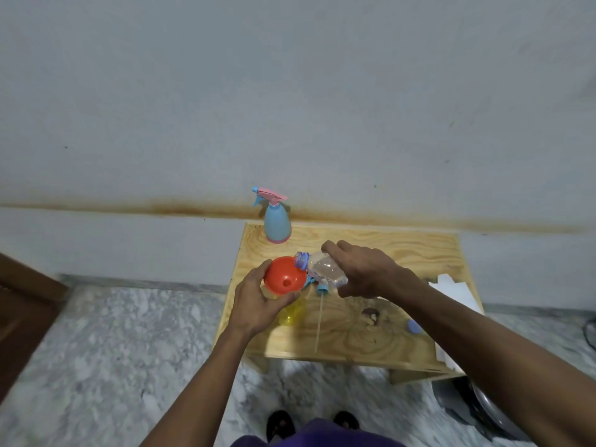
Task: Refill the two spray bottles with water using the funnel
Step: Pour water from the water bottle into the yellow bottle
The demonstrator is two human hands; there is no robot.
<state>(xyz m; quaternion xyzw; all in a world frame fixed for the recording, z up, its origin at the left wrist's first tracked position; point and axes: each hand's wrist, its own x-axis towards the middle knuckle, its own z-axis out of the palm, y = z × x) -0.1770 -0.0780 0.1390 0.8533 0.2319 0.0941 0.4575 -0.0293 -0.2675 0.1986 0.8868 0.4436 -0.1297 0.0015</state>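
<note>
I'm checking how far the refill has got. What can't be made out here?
- Yellow bottle mouth and level: covered by funnel and left hand.
- Water stream: not visible at the clear bottle mouth.
- Blue bottle level: opaque.
- White object: partly behind the right arm.

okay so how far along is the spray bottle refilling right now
Possibly done: the blue spray bottle stands capped at the back; its fill level is hidden. In hand: left hand steadies the orange funnel on the yellow bottle, right hand tips the water bottle over it. Left: refitting the sprayer head.
</note>
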